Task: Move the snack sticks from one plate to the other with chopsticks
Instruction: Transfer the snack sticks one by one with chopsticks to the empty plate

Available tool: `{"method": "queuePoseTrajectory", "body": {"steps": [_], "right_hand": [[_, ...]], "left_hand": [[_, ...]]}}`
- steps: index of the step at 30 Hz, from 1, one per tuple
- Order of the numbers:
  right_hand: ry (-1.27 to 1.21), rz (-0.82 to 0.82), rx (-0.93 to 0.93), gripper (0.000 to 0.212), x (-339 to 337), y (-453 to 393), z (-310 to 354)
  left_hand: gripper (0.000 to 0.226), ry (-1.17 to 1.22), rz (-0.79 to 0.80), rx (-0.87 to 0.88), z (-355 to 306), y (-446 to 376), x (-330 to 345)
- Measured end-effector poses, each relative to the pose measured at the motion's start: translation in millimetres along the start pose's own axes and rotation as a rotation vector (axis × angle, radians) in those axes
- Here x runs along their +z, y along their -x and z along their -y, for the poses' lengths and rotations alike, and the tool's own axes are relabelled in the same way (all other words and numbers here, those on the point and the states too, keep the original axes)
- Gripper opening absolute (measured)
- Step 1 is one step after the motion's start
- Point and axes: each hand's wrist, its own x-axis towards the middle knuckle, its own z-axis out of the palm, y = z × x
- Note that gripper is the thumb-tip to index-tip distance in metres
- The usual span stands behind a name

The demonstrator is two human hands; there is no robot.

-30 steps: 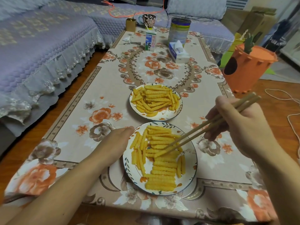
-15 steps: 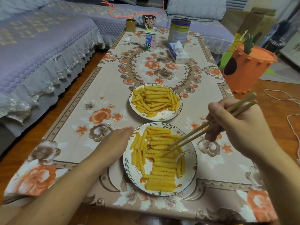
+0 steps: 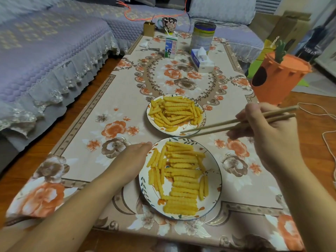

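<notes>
Two white patterned plates hold yellow crinkle snack sticks. The near plate [image 3: 215, 180] carries many sticks [image 3: 181, 179] laid mostly flat. The far plate [image 3: 201, 122] holds a heap of sticks [image 3: 174, 111]. My right hand [image 3: 272, 135] grips a pair of wooden chopsticks [image 3: 218, 127]; their tips hang in the gap between the two plates with nothing between them. My left hand [image 3: 132, 157] rests flat on the tablecloth with its fingers touching the near plate's left rim.
The floral tablecloth [image 3: 116, 106] covers a low table. At the far end stand a milk carton [image 3: 171, 47], a tin can [image 3: 203, 37], a tissue box [image 3: 201, 60], a mug [image 3: 169, 24]. A purple sofa [image 3: 45, 51] lies left, an orange bin [image 3: 276, 77] right.
My right hand has lifted the chopsticks off the near plate's sticks and swung their tips up to the gap between the plates, carrying nothing. The left hand has stayed put.
</notes>
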Motion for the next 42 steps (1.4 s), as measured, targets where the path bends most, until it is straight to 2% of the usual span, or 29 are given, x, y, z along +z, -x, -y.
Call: {"method": "queuePoseTrajectory", "body": {"steps": [5, 12, 17, 22, 28, 32, 37, 42], "right_hand": [[0.007, 0.03, 0.11, 0.036, 25.7, -13.7, -28.7], [0.03, 0.033, 0.124, 0.036, 41.5, -19.9, -32.4], [0.029, -0.079, 0.09, 0.046, 18.1, -20.4, 6.2], [0.113, -0.087, 0.268, 0.052, -15.2, -14.0, 46.4], [0.261, -0.109, 0.351, 0.057, -22.5, -8.3, 34.4], [0.278, -0.161, 0.331, 0.056, -25.9, -8.6, 29.8], [0.244, -0.122, 0.306, 0.054, -27.5, -9.0, 30.3], [0.136, -0.205, 0.16, 0.043, -27.6, -11.9, 22.1]], "left_hand": [[0.049, -0.071, 0.005, 0.041, -0.9, -0.3, 0.0], [0.054, -0.011, 0.049, 0.007, -0.4, 1.4, -3.3], [0.053, 0.002, 0.044, 0.0, 0.6, -1.0, -3.5], [0.05, 0.001, 0.036, -0.003, 3.2, -3.4, -1.8], [0.05, -0.007, 0.014, 0.01, 2.0, -3.8, -0.5], [0.051, -0.038, 0.009, 0.03, 3.6, -3.3, 0.5], [0.051, -0.011, -0.002, 0.03, 3.2, -3.0, 0.7], [0.051, -0.034, -0.011, 0.037, 2.6, -3.1, 1.6]]}}
